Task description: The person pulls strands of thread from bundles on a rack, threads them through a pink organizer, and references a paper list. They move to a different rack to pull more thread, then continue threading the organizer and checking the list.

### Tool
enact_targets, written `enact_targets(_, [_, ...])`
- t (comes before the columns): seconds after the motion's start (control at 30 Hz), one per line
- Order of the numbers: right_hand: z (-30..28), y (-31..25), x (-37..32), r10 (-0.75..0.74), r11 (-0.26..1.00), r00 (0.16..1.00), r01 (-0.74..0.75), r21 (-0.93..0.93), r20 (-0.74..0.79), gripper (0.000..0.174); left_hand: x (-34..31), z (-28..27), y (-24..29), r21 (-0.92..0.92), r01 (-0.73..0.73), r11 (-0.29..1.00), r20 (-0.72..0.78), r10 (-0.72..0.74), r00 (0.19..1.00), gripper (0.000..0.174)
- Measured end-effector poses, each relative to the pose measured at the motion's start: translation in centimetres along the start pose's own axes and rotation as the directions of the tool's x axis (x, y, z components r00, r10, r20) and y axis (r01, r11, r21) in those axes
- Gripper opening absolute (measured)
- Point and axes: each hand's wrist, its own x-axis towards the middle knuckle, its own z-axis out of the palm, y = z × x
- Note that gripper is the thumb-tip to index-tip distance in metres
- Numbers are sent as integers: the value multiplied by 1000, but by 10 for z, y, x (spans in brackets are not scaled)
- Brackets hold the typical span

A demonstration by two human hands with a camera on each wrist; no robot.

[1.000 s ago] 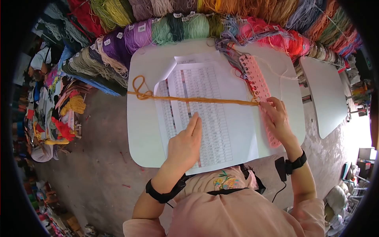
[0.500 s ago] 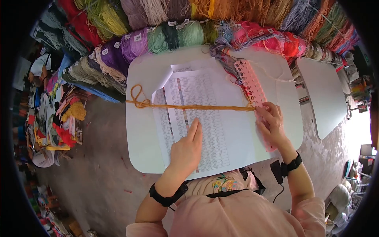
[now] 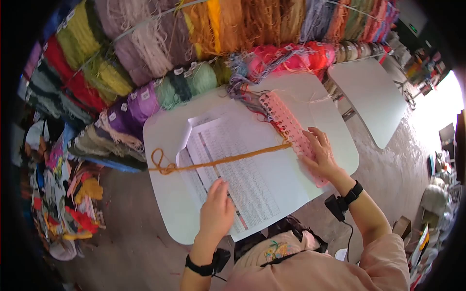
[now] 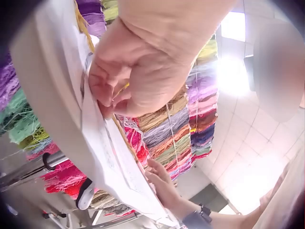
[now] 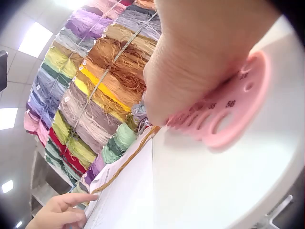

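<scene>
A strand of mustard-brown yarn (image 3: pixel 228 158) stretches across printed chart sheets (image 3: pixel 259 179), with a loop near the table's left side. Its right end meets a long pink thread card (image 3: pixel 276 109) with punched holes and printed numbers. My left hand (image 3: pixel 217 212) is over the lower left of the sheets, below the yarn; in the right wrist view its index finger (image 5: pixel 81 198) points out toward the strand. Spread across the card, my right hand (image 3: pixel 322 157) has its thumb toward the left edge and its fingers toward the right. Its palm hides part of the card.
Grey, red and other threads (image 3: pixel 250 99) hang from the card's far end. Behind the white table (image 3: pixel 335 131), hanks of coloured yarn (image 3: pixel 233 29) hang in rows. A second white table (image 3: pixel 371 97) stands to the right, and piled cloth (image 3: pixel 73 208) lies at left.
The head view has swung, so the table now appears rotated. My right fingers have left the yarn's end and lie on the card. My left hand sits lower on the sheets.
</scene>
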Motion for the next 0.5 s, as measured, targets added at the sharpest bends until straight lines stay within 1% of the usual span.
enact_targets(0.07, [-1,-1,-12,85,991,996,-86,-100,-14,57,-11,-6,-18,78,-2,997,-244,21,970,45])
enact_targets(0.13, [-2,-11,-25,290,943,957,-279,-183,32,57,-17,-13,-35,2,92,996,-381,-85,921,54])
enact_targets(0.17, [-5,-15,-31,398,896,917,-380,-228,35,57,-22,-13,-49,-136,107,985,-373,-152,915,57])
enact_targets(0.2, [-6,-20,-33,456,872,889,-438,-217,36,54,-24,-10,-60,-276,106,955,-346,-202,916,61])
enact_targets(0.23, [-5,-17,-36,512,849,856,-491,-196,74,53,-23,-10,-55,-592,145,793,-274,-368,889,63])
enact_targets(0.27, [-7,-17,-38,523,848,847,-507,-158,92,53,-24,-13,-56,-765,127,632,-178,-397,901,65])
enact_targets(0.3, [-7,-17,-39,537,840,839,-525,-135,84,52,-21,-13,-51,-799,139,585,-176,-449,876,60])
enact_targets(0.33, [-11,-18,-37,564,825,817,-551,-125,118,53,-17,-10,-47,-829,147,539,-176,-502,847,55])
enact_targets(0.37, [-17,-20,-34,567,822,813,-549,-153,131,53,-24,-6,-61,-643,42,765,-283,-289,914,43])
enact_targets(0.4, [-19,-18,-31,571,820,808,-553,-152,145,54,-22,-3,-63,-401,-105,910,-352,-48,935,35])
enact_targets(0.43, [-17,-17,-30,568,823,806,-549,-146,168,54,-14,-7,-38,-641,164,750,-183,-357,916,34])
enact_targets(0.47, [-18,-16,-29,545,839,821,-530,-125,171,53,-9,-13,-11,-778,411,476,57,-597,800,34])
enact_targets(0.5, [-21,-15,-31,513,858,840,-503,-104,178,51,-7,-7,7,-740,381,554,37,-532,846,34])
